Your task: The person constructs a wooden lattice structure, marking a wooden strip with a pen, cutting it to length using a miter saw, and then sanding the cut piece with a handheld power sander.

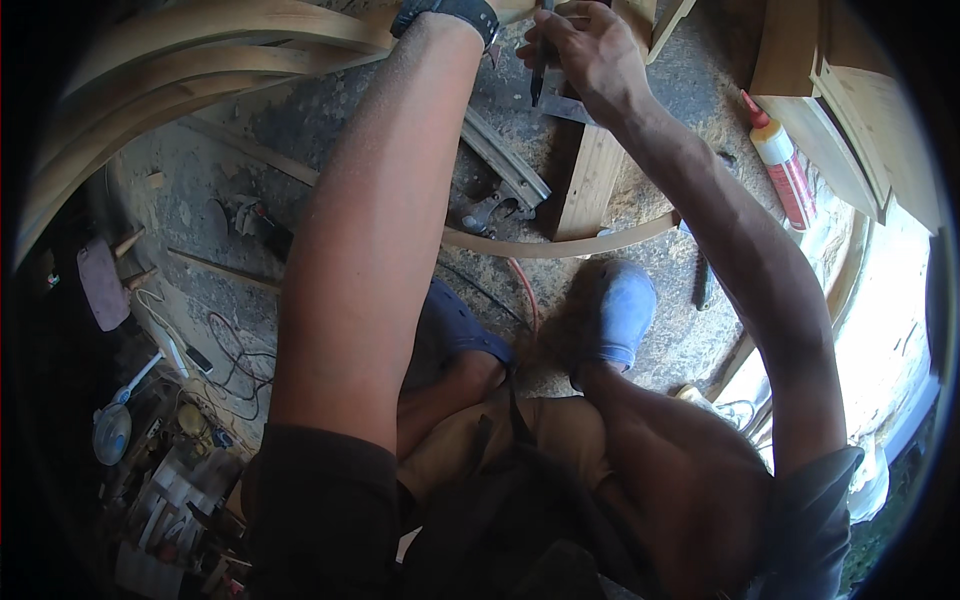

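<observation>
My right hand is at the top of the view, its fingers closed on a slim black pen with its narrow end pointing down toward me. Just under that hand, a flat metal strip lies across the end of a wooden block. My left forearm stretches up to the top edge, with a dark watch at the wrist. The left hand itself is past the frame's edge, out of sight.
Curved wooden strips arch at the upper left. A metal bar clamp lies by the block. A glue bottle with a red tip stands at the right, near wooden panels. A thin curved strip crosses before my blue clogs. Cords and tools clutter the lower left.
</observation>
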`<control>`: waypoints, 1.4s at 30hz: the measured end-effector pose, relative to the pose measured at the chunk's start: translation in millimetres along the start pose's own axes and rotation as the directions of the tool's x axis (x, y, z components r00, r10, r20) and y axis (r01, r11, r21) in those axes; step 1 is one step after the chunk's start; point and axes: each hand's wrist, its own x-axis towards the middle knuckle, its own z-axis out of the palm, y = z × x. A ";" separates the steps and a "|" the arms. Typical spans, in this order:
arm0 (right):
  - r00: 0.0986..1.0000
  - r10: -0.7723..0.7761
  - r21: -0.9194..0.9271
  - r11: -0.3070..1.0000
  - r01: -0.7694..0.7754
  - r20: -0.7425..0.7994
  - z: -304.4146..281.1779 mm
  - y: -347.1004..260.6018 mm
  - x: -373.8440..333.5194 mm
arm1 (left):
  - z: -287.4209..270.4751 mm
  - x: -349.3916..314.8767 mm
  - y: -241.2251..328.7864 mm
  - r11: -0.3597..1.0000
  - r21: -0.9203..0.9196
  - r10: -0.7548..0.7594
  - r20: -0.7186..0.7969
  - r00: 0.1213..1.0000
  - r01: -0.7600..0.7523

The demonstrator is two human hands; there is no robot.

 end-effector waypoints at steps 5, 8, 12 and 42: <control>0.990 0.139 0.028 0.990 -0.139 -0.005 -0.7 -8.7 5.6 | 5.9 2.8 0.8 0.999 -0.009 0.031 -0.038 0.999 -0.031; 0.971 0.230 -0.356 0.904 -0.237 -0.062 3.6 -37.1 1.4 | 1.6 -1.8 1.4 1.000 0.024 -0.002 0.025 1.000 0.001; 0.995 0.097 -0.247 0.965 -0.086 0.032 -8.4 -6.6 16.4 | -5.1 2.7 6.7 0.999 -0.038 -0.006 -0.026 1.000 0.005; 0.998 -0.056 -0.123 0.991 0.061 0.040 -5.1 17.5 25.3 | -21.4 12.5 17.7 0.984 -0.003 -0.176 0.121 0.977 0.177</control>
